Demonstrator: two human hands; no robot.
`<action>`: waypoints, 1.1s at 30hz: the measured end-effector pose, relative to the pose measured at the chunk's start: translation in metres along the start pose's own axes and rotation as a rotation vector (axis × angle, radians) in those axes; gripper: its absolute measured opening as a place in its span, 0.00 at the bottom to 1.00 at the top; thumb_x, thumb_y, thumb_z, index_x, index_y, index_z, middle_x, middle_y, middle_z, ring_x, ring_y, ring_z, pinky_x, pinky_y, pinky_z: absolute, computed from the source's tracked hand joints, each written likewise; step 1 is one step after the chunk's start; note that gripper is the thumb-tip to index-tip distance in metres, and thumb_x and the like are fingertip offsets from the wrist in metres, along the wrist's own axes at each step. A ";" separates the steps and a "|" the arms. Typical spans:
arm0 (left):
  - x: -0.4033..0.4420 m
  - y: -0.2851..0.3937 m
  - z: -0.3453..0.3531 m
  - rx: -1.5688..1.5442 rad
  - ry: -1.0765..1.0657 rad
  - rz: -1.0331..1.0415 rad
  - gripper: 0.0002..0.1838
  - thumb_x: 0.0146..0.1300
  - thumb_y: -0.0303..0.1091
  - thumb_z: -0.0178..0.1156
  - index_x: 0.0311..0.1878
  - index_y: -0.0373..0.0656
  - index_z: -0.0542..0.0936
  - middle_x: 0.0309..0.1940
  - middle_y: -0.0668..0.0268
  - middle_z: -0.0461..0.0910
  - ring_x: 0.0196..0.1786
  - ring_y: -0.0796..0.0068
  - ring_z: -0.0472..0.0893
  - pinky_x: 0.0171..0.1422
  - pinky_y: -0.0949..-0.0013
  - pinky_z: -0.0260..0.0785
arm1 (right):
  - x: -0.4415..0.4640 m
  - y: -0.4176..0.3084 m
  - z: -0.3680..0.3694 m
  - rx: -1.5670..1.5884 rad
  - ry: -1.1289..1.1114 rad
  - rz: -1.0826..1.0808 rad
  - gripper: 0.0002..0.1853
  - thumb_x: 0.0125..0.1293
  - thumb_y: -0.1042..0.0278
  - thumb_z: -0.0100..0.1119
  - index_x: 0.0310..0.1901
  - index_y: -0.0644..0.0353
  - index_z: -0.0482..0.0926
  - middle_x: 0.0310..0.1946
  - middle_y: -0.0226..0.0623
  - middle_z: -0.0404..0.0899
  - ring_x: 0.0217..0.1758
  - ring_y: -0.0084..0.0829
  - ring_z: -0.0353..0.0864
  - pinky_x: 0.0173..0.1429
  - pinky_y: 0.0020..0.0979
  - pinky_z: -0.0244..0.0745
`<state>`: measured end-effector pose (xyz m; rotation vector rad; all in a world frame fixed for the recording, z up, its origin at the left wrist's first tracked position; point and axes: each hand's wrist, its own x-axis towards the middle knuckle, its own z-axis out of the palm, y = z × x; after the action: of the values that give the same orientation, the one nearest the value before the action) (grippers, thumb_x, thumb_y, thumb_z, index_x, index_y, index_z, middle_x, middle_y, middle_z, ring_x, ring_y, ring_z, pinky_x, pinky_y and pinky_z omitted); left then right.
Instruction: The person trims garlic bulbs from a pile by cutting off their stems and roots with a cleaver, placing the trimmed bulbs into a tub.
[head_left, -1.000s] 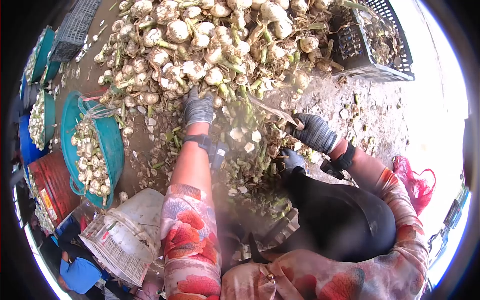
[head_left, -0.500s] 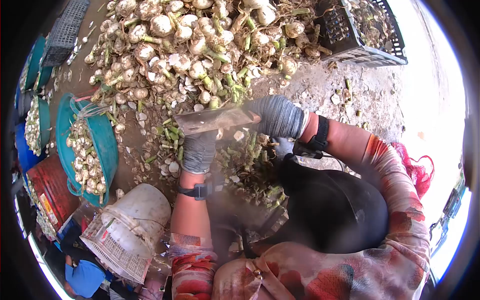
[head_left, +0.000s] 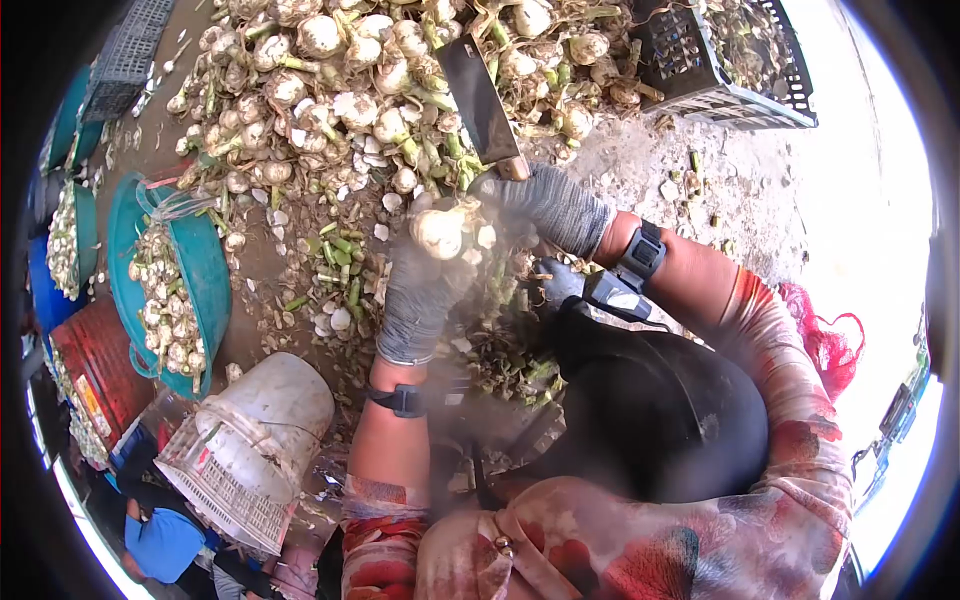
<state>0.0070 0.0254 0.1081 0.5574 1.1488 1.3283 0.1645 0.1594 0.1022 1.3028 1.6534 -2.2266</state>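
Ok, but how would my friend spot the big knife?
Find the huge garlic pile at the top. Just below it, the gray-gloved right hand grips the knife. Broad, dark and flat, it stands out from the round, pale bulbs around it.

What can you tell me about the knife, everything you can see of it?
The knife has a broad, dark, metal-looking blade with a nearly square end. A short brown part of the handle, perhaps wood, shows; the gloved right hand hides the rest. The blade slants away from the person, up and left in view, overlapping the garlic pile. Whether it touches the pile, I can't tell.
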 end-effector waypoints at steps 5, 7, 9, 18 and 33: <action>0.013 -0.011 0.009 -0.043 0.098 0.012 0.25 0.57 0.32 0.66 0.58 0.41 0.71 0.49 0.66 0.76 0.49 0.76 0.77 0.54 0.73 0.71 | 0.013 0.033 0.004 -0.134 0.061 -0.107 0.19 0.67 0.47 0.57 0.39 0.57 0.81 0.26 0.40 0.80 0.27 0.31 0.79 0.35 0.34 0.75; 0.016 -0.013 -0.007 0.012 -0.037 -0.043 0.39 0.53 0.52 0.71 0.62 0.41 0.68 0.55 0.62 0.76 0.55 0.71 0.76 0.60 0.66 0.71 | 0.010 0.041 0.003 -0.255 0.183 -0.413 0.15 0.63 0.54 0.60 0.43 0.56 0.80 0.33 0.45 0.81 0.36 0.46 0.81 0.44 0.42 0.75; 0.019 -0.010 -0.011 0.144 -0.028 -0.018 0.36 0.55 0.50 0.71 0.62 0.41 0.69 0.55 0.62 0.76 0.54 0.71 0.76 0.59 0.67 0.71 | -0.008 0.030 -0.005 -0.504 0.198 -0.472 0.14 0.61 0.56 0.60 0.43 0.55 0.79 0.32 0.45 0.81 0.36 0.47 0.82 0.42 0.43 0.75; -0.003 -0.028 -0.032 0.647 0.010 0.091 0.31 0.58 0.38 0.69 0.61 0.39 0.69 0.51 0.62 0.78 0.50 0.72 0.78 0.53 0.67 0.74 | -0.036 0.010 -0.001 -0.978 0.105 -0.598 0.12 0.52 0.69 0.59 0.41 0.55 0.77 0.27 0.43 0.79 0.34 0.49 0.82 0.35 0.46 0.76; -0.036 0.097 -0.154 -0.187 0.256 0.500 0.28 0.63 0.47 0.61 0.58 0.38 0.69 0.47 0.65 0.73 0.50 0.69 0.72 0.65 0.52 0.64 | -0.006 0.107 -0.071 -0.946 0.535 -0.104 0.13 0.65 0.57 0.57 0.42 0.59 0.75 0.27 0.52 0.79 0.34 0.55 0.80 0.38 0.47 0.74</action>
<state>-0.1667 -0.0292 0.1426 0.5693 1.1126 1.9623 0.2640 0.1712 0.0217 1.5328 2.4904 -0.8280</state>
